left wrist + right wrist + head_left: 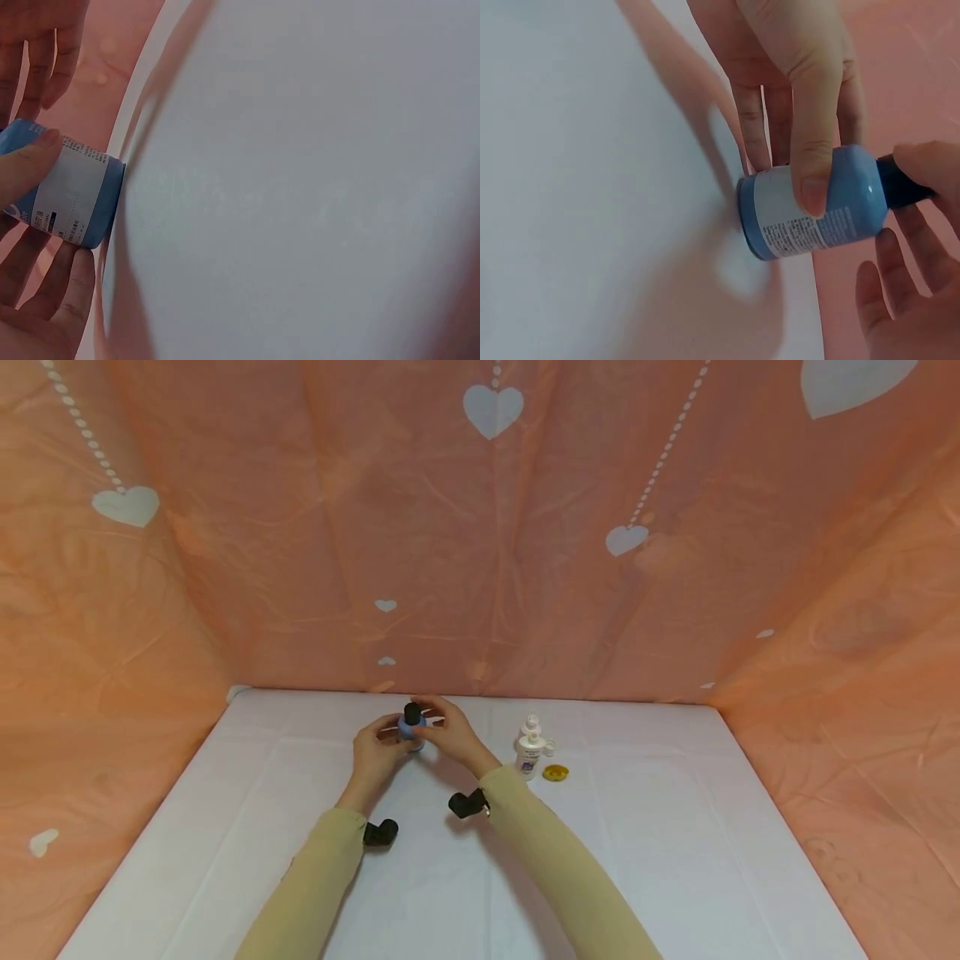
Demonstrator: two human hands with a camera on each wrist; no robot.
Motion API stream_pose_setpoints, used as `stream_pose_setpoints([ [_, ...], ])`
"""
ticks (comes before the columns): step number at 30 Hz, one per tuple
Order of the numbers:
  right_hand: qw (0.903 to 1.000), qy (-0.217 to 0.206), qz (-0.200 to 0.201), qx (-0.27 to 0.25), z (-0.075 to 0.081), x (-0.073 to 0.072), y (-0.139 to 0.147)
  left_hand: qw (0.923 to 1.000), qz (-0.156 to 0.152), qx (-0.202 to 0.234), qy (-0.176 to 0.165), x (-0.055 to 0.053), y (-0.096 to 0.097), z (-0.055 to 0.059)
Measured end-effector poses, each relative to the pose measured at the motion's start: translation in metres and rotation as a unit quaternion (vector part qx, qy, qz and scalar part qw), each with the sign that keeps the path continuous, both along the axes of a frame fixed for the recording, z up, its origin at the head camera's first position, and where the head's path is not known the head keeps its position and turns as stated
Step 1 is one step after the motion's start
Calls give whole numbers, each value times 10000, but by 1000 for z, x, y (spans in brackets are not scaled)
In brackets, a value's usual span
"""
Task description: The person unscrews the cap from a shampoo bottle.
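A small blue bottle [855, 195] with a white printed label and a black cap [900, 184] is held between both hands near the far side of the white table. My left hand [372, 755] grips the body, its thumb across the label and its fingers around the far side. The base of the bottle sits right at the tabletop in the wrist views. Thumb and fingers of my right hand [452, 735] pinch the black cap at the top, while its other fingers spread beside the bottle's shoulder.
Right of the hands, two small white bottles [529, 760] stand close together, the front one with its flip lid hanging aside. A yellow cap [556, 773] lies beside them. An orange curtain [420, 543] with white hearts encloses the table [645, 860] at the back and sides.
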State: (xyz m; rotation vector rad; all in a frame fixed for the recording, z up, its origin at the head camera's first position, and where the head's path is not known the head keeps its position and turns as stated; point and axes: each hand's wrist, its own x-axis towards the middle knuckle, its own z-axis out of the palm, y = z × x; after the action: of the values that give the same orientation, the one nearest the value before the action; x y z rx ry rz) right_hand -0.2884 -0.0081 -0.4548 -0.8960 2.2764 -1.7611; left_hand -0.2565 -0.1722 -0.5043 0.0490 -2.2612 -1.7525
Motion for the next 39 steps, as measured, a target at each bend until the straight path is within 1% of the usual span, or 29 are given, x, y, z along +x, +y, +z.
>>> stream_pose_setpoints([
  [4,9999,66,-89,-69,18,15,7,10000,-74,-13,51,4,6,1],
  [10,9989,272,-357,-103,21,25,15,9993,-367,79,93,12,13,6],
  [13,9985,316,-430,-113,24,31,22,9991,-426,78,47,17,17,10],
  [16,9981,332,-507,-141,28,36,28,9985,-530,133,-12,25,23,18],
  [19,9975,331,-594,-172,32,42,35,9973,-709,203,48,37,31,32],
  [22,9977,256,-612,-165,39,49,42,9956,-888,228,183,48,37,45],
  [24,9978,204,-614,-150,43,53,46,9946,-984,207,252,53,40,50],
  [27,9978,146,-627,-140,47,59,52,9934,-1073,145,368,59,44,53],
  [30,9974,122,-663,-247,49,64,58,9915,-1186,66,540,63,46,55],
  [35,9959,92,-728,-534,53,73,64,9857,-1362,-58,993,68,52,57],
  [39,9947,91,-743,-705,57,79,69,9822,-1362,-154,1284,72,60,61],
])
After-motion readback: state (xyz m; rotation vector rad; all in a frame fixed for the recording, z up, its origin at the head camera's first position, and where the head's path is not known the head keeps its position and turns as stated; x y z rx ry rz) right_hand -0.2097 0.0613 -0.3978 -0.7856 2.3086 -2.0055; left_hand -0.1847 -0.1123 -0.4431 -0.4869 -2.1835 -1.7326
